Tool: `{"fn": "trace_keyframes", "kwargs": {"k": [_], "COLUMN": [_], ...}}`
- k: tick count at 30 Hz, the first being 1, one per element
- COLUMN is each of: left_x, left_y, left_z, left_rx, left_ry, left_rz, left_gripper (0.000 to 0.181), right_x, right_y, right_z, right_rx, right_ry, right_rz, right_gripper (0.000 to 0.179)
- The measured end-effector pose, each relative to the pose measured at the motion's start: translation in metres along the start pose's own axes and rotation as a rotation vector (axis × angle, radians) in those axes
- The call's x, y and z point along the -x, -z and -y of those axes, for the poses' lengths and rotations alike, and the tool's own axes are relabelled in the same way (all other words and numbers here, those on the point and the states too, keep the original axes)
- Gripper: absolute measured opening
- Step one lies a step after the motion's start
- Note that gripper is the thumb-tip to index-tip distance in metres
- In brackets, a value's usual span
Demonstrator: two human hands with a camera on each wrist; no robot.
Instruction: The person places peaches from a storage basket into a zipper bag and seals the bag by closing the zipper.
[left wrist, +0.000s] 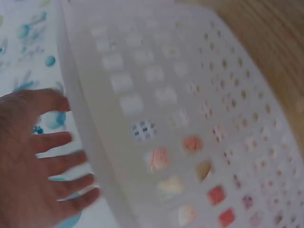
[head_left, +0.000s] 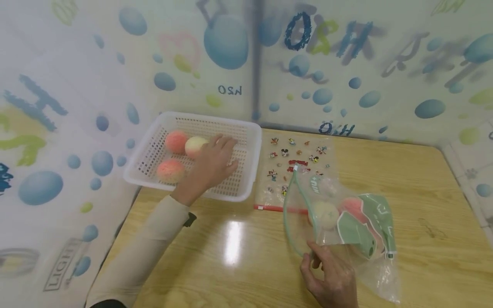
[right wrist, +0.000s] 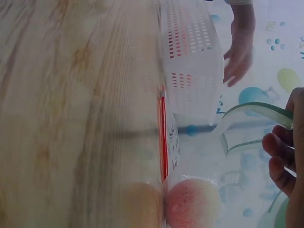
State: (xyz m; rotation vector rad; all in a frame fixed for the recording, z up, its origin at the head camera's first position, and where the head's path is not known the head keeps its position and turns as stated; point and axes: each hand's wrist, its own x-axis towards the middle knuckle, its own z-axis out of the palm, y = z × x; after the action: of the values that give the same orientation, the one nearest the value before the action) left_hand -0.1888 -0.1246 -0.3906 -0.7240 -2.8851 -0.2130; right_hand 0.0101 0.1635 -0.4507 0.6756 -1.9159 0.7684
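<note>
In the head view my left hand is over a white plastic basket, its fingers loosely extended with nothing between them. The hand overlaps a pale yellow and pink peach; two pinker peaches, a rear one and a front one, lie to the left. The left wrist view shows the fingers spread beside the basket's wall. My right hand pinches the green-edged mouth of a clear zip bag and holds it agape. Inside the bag are a pale peach and a pink one.
A flat clear bag with cartoon prints and a red zip lies right of the basket, partly under the green-edged bag. The wooden table meets bubble-printed walls at the back and left.
</note>
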Motion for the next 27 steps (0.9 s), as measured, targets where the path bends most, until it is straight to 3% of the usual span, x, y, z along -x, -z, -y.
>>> {"fn": "trace_keyframes", "kwargs": {"k": [5,12,21,27], "left_x": [-0.009,-0.018,-0.029,-0.035], "left_y": [-0.005,-0.018,-0.030,-0.035], "left_z": [0.014,0.025,0.038,0.045], "left_rx": [-0.055,-0.063,-0.073,-0.133], "left_ry": [0.062,0.122,0.134,0.130], "left_rz": [0.200,0.329,0.351,0.321], "left_gripper": [0.081,0.099,0.097,0.071], "right_x": [0.006,0.015,0.017,0.020], "right_y": [0.000,0.002,0.004,0.006], "right_z": [0.000,0.001,-0.002,-0.002], "right_rx": [0.014,0.021,0.009,0.016], "right_ry": [-0.018,-0.070,-0.073,-0.098], "right_rz": [0.007,0.035,0.030,0.054], "right_gripper": [0.030,0.031,0.031,0.032]}}
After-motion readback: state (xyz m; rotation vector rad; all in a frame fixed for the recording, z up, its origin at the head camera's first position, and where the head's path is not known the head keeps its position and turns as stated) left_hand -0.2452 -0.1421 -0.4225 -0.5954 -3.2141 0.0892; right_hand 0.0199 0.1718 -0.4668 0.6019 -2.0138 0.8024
